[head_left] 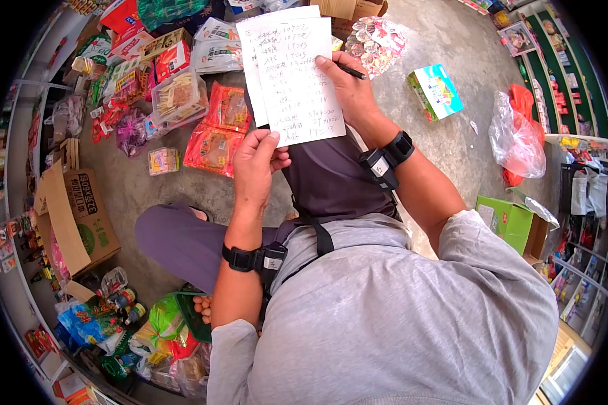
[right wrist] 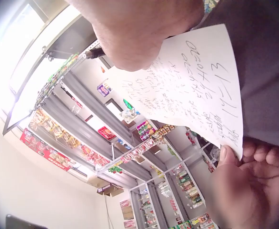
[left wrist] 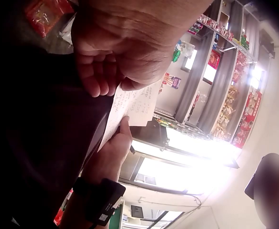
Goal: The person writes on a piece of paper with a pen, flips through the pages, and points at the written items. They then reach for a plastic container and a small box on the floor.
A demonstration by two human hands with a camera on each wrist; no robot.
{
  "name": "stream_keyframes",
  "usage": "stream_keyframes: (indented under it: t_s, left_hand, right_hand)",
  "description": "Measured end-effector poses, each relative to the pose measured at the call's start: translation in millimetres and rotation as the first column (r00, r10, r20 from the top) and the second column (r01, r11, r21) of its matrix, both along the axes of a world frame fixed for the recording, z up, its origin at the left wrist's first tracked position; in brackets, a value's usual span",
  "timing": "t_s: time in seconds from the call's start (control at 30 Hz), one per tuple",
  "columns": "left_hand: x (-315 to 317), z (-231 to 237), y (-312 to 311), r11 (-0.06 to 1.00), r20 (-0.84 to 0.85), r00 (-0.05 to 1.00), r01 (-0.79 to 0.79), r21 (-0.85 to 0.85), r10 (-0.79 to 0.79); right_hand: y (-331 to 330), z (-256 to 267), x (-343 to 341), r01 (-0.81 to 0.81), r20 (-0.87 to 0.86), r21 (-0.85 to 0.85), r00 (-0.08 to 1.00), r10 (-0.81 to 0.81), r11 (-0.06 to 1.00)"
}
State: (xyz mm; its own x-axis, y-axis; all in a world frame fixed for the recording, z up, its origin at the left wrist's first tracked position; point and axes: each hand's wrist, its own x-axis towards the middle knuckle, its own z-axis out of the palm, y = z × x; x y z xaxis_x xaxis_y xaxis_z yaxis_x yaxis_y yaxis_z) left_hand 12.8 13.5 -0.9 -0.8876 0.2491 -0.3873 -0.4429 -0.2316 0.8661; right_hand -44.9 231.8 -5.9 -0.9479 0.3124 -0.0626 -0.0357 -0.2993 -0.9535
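Two overlapping white sheets of paper (head_left: 297,88), covered in handwritten lines and sums, are held up over the person's lap. The left hand (head_left: 257,165) pinches the lower left corner of the front sheet between thumb and fingers. On the right edge, higher up, the right hand (head_left: 351,91) grips the paper with its thumb on the written side. A black pen (head_left: 352,71) sticks out of that same hand, pointing right. From the right wrist, the front sheet (right wrist: 201,71) shows the left thumb (right wrist: 227,155) pressed on its corner.
Red snack packs (head_left: 216,145), a clear tub of sticks (head_left: 179,98) and other packaged goods lie on the floor to the left. An opened carton (head_left: 81,216) stands further left. A green-and-blue box (head_left: 436,91) and plastic bags (head_left: 517,138) are at right, beside stocked shelves.
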Motion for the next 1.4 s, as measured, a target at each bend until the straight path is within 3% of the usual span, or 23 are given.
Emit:
stream_keyframes:
  t_s: [0.13, 0.23, 0.33, 0.37, 0.43, 0.57, 0.63, 0.87, 1.0, 1.1, 1.23, 1.27, 1.3, 1.37, 1.4]
  left_hand:
    - [0, 0, 0, 1.0, 0.001, 1.0, -0.003, -0.001, 0.003]
    - [-1, -8, 0, 0.999, 0.019, 1.0, -0.023, -0.036, 0.023]
    - [-2, -8, -3, 0.999, 0.018, 1.0, -0.017, -0.033, 0.018]
    - [-2, -3, -3, 0.999, 0.026, 1.0, -0.016, -0.05, 0.018]
    - [-2, -8, -6, 1.0, 0.027, 1.0, -0.008, -0.007, 0.008]
    - [-2, -15, -11, 0.999, 0.041, 0.998, -0.042, -0.018, 0.042]
    - [-1, -18, -18, 0.999, 0.03, 0.999, -0.025, -0.04, 0.026]
    - [-6, -16, -69, 0.995, 0.011, 0.999, -0.03, -0.091, 0.031]
    - [-21, 3, -110, 0.977, -0.048, 0.999, -0.002, -0.214, -0.009]
    - [-33, 13, -137, 0.952, -0.155, 0.986, 0.008, -0.306, -0.058]
    - [-43, 5, -154, 0.938, -0.13, 0.992, -0.043, -0.345, -0.003]
    - [-46, -20, -162, 0.893, -0.13, 0.99, -0.006, -0.45, -0.059]
    - [-45, -26, -163, 0.765, -0.125, 0.974, 0.066, -0.641, -0.188]
    - [-36, -34, -162, 0.381, -0.029, 0.909, 0.145, -0.913, -0.416]
    - [-33, -39, -163, 0.352, 0.042, 0.868, 0.244, -0.904, -0.496]
  right_hand:
    - [0, 0, 0, -0.011, -0.002, -0.026, 1.0, 0.011, 1.0]
    - [10, -8, 1, 0.038, -0.028, 0.289, 0.999, -0.031, 0.957]
    - [-3, 11, 3, 0.044, 0.027, 0.132, 0.998, -0.048, 0.99]
    - [5, -1, -1, 0.016, -0.02, 0.228, 1.0, -0.011, 0.974]
    - [3, 3, 0, 0.027, 0.014, 0.236, 0.999, -0.031, 0.971]
    - [1, 3, -4, 0.027, 0.026, 0.072, 0.999, -0.029, 0.997]
    - [4, 4, -6, 0.059, -0.011, 0.221, 0.998, -0.058, 0.973]
    - [-7, 28, -16, 0.005, -0.046, 0.147, 0.999, 0.002, 0.989]
    - [-13, 46, -26, 0.041, -0.059, 0.166, 0.998, -0.031, 0.985]
    - [-7, 43, -39, 0.079, -0.12, 0.257, 0.992, -0.049, 0.963]
    - [-7, 42, -48, 0.11, -0.179, 0.33, 0.982, -0.053, 0.937]
    - [-5, 40, -50, 0.146, -0.178, 0.34, 0.98, -0.089, 0.929]
    - [-6, 40, -51, 0.154, -0.169, 0.346, 0.981, -0.1, 0.926]
    - [-9, 42, -50, 0.171, -0.147, 0.36, 0.981, -0.126, 0.917]
    - [-8, 41, -51, 0.165, -0.156, 0.372, 0.981, -0.113, 0.914]
